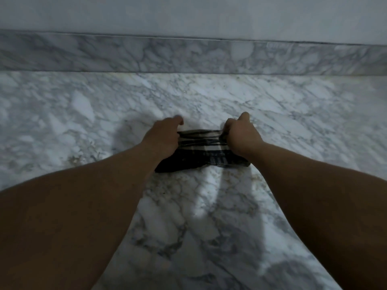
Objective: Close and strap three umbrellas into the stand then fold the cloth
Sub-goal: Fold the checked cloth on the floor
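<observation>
A dark checked cloth (202,152) with pale stripes lies bunched on the marble floor (83,114), stretched between my two hands. My left hand (165,136) grips its left end with the fingers curled over the fabric. On the other side, my right hand (240,133) is clenched around the right end. The cloth's near edge hangs down dark below both wrists. No umbrella or stand is in view.
A marble skirting strip (188,55) runs across the far side, with a plain pale wall (188,13) above it. Both of my bare forearms reach in from the bottom corners and cast shadows on the floor.
</observation>
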